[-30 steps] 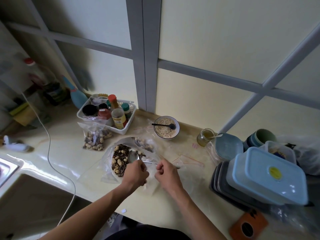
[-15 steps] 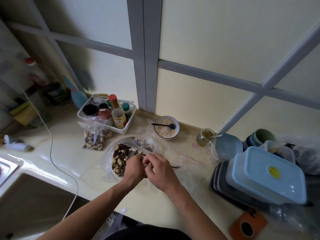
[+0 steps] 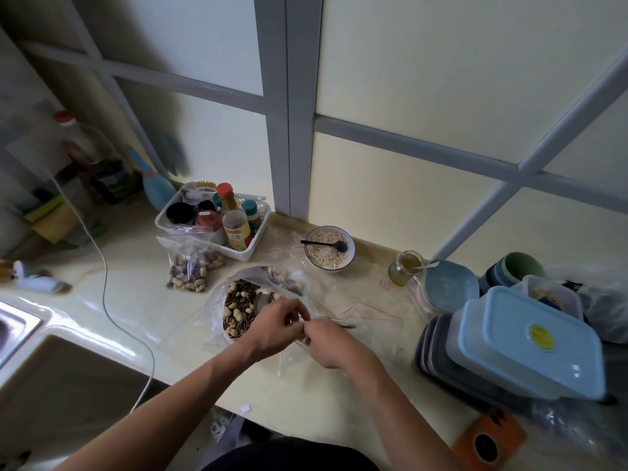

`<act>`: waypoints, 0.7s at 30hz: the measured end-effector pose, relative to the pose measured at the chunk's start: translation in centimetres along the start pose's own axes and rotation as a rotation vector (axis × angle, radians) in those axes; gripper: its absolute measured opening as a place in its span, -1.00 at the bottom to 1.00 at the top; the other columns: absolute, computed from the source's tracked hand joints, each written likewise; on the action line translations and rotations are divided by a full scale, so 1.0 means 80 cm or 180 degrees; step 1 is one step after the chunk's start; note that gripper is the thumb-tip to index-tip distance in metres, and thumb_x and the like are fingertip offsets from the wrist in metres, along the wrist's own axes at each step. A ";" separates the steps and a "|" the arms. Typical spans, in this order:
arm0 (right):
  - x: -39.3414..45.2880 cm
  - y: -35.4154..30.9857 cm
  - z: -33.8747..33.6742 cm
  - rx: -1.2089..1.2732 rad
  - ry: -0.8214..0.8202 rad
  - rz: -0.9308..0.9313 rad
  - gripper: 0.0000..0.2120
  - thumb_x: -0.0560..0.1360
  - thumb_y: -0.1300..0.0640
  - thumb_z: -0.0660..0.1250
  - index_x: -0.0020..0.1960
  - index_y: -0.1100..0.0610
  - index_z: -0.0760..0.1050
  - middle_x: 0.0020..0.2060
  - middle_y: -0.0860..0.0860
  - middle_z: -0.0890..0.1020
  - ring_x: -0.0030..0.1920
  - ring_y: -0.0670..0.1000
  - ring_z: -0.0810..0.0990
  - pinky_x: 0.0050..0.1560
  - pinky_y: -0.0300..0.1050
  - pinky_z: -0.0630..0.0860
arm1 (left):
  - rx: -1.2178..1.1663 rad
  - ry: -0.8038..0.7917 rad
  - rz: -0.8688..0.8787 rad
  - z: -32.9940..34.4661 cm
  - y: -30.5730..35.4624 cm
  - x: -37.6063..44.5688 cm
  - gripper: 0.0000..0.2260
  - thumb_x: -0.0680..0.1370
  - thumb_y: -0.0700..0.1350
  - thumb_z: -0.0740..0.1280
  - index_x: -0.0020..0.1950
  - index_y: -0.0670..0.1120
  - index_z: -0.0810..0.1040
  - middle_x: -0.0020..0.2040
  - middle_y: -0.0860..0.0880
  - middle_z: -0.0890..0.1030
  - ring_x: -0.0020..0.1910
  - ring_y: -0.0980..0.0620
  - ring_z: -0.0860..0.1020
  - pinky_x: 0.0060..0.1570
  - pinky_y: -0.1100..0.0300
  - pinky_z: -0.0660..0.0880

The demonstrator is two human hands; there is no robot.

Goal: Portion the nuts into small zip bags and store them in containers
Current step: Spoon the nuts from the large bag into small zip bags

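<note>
Hands meet over a small zip bag at frame centre.
Left hand (image 3: 277,326) and right hand (image 3: 328,341) pinch the clear zip bag (image 3: 299,355) together, covering part of the nut bowl (image 3: 238,309); filled nut bag (image 3: 188,268) upper left, stacked containers (image 3: 523,345) right, all on the desk (image 3: 112,300).

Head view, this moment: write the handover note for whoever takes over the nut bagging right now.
Left hand and right hand: fingertips meet at the top of a clear zip bag on the counter; the exact grip is unclear.
Bowl of mixed nuts sits just behind the left hand.
Done: one filled bag lies by the white basket.
Left: finish this bag, portion the remaining nuts, then store the bags in the containers stacked at right, lids still on.
</note>
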State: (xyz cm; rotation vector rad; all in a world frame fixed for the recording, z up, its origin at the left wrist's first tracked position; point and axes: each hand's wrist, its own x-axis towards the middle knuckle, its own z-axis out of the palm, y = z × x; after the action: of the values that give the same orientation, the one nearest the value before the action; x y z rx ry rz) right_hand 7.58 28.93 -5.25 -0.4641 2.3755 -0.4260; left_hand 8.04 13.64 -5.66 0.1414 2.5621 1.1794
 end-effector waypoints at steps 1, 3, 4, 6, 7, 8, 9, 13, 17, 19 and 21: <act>0.000 0.000 -0.003 0.0198 0.0040 -0.0026 -0.72 0.58 0.34 0.12 0.17 0.17 0.53 0.20 0.19 0.59 0.09 0.19 0.58 0.02 -0.04 0.47 | -0.0149 0.0033 -0.0047 0.000 0.003 0.000 -0.89 0.39 -0.12 0.32 -0.13 0.05 0.57 -0.29 0.05 0.60 -0.27 0.12 0.57 -0.23 0.17 0.51; 0.000 0.004 -0.003 0.0551 0.0032 -0.0058 -0.75 0.57 0.34 0.12 0.11 0.18 0.53 0.10 0.14 0.59 0.02 0.13 0.54 0.00 -0.04 0.47 | -0.0146 0.0299 0.0088 -0.002 0.006 -0.001 -0.89 0.36 -0.09 0.30 -0.15 0.02 0.58 -0.31 0.06 0.57 -0.27 0.12 0.53 -0.27 0.22 0.45; -0.002 0.005 -0.003 0.0583 -0.0025 -0.0045 -0.74 0.57 0.33 0.12 0.13 0.20 0.53 0.05 0.10 0.56 0.01 0.12 0.53 -0.02 -0.04 0.46 | -0.0027 0.0414 0.0258 -0.002 0.008 0.000 -0.87 0.34 -0.08 0.29 -0.16 0.01 0.58 -0.31 0.07 0.54 -0.27 0.13 0.50 -0.28 0.26 0.40; -0.005 0.005 -0.004 0.0429 -0.0167 -0.0027 -0.73 0.57 0.30 0.14 0.19 0.18 0.53 0.06 0.14 0.60 0.03 0.17 0.57 -0.02 -0.02 0.48 | 0.0159 0.0472 0.0585 -0.002 0.013 0.002 -0.85 0.31 -0.10 0.28 -0.18 0.00 0.59 -0.31 0.09 0.50 -0.28 0.15 0.46 -0.27 0.28 0.34; -0.005 0.006 -0.004 0.0314 -0.0244 -0.0029 -0.73 0.59 0.27 0.15 0.21 0.17 0.53 0.09 0.17 0.62 0.05 0.22 0.58 0.01 0.03 0.52 | 0.0173 0.0417 0.0692 -0.001 0.016 0.002 -0.84 0.30 -0.11 0.27 -0.18 0.00 0.59 -0.31 0.08 0.49 -0.28 0.16 0.45 -0.26 0.26 0.34; -0.007 0.004 -0.007 0.0193 -0.0328 -0.0052 -0.74 0.61 0.23 0.15 0.22 0.18 0.54 0.10 0.20 0.63 0.06 0.25 0.59 0.04 0.09 0.54 | 0.0158 0.0305 0.0774 0.000 0.018 0.003 -0.81 0.29 -0.10 0.25 -0.16 0.00 0.59 -0.29 0.08 0.49 -0.26 0.16 0.46 -0.24 0.22 0.38; -0.008 0.003 -0.009 0.0058 -0.0387 -0.0097 -0.75 0.63 0.19 0.15 0.20 0.20 0.54 0.09 0.24 0.64 0.06 0.28 0.58 0.05 0.12 0.54 | 0.0139 0.0129 0.0847 0.000 0.018 0.005 -0.76 0.29 -0.08 0.23 -0.11 0.01 0.59 -0.25 0.07 0.51 -0.22 0.15 0.47 -0.21 0.17 0.43; -0.017 0.014 -0.028 0.0330 -0.0345 -0.0167 -0.64 0.58 0.16 0.21 0.35 -0.02 0.48 0.24 0.10 0.60 0.18 0.17 0.56 0.15 0.02 0.53 | -0.0402 -0.0808 0.0819 -0.014 0.006 0.005 -0.58 0.50 0.08 0.39 0.35 0.14 0.44 0.18 0.06 0.47 0.21 0.14 0.46 0.21 0.23 0.44; -0.031 0.029 -0.046 0.0842 -0.0430 -0.0131 -0.64 0.56 0.16 0.35 0.35 0.05 0.51 0.17 -0.01 0.63 0.15 0.03 0.60 0.21 -0.08 0.52 | -0.0089 -0.1436 0.0751 -0.022 -0.010 0.006 0.01 0.30 0.23 0.60 0.58 0.14 0.08 0.48 0.08 0.30 0.46 0.20 0.29 0.44 0.22 0.28; -0.034 0.027 -0.052 0.0980 -0.0476 -0.0207 -0.64 0.58 0.18 0.31 0.38 0.05 0.50 0.19 -0.03 0.62 0.17 -0.02 0.59 0.26 -0.10 0.50 | 0.0341 -0.1348 0.0891 -0.017 -0.013 0.007 0.01 0.25 0.29 0.59 0.55 0.12 0.12 0.44 0.09 0.37 0.37 0.15 0.38 0.38 0.21 0.33; -0.036 0.021 -0.055 0.0949 -0.0407 -0.0315 -0.69 0.62 0.22 0.22 0.33 0.11 0.53 0.24 0.03 0.62 0.18 -0.01 0.57 0.21 -0.14 0.49 | 0.0364 -0.1035 0.1097 -0.010 -0.012 0.010 -0.16 0.29 0.24 0.59 0.46 0.08 0.30 0.30 0.11 0.50 0.22 0.13 0.50 0.24 0.17 0.45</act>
State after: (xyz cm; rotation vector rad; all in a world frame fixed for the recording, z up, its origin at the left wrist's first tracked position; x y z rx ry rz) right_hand 6.34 32.45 -1.18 -0.4558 2.1263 -0.7597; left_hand 7.04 12.59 -6.09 0.7620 2.3698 1.0168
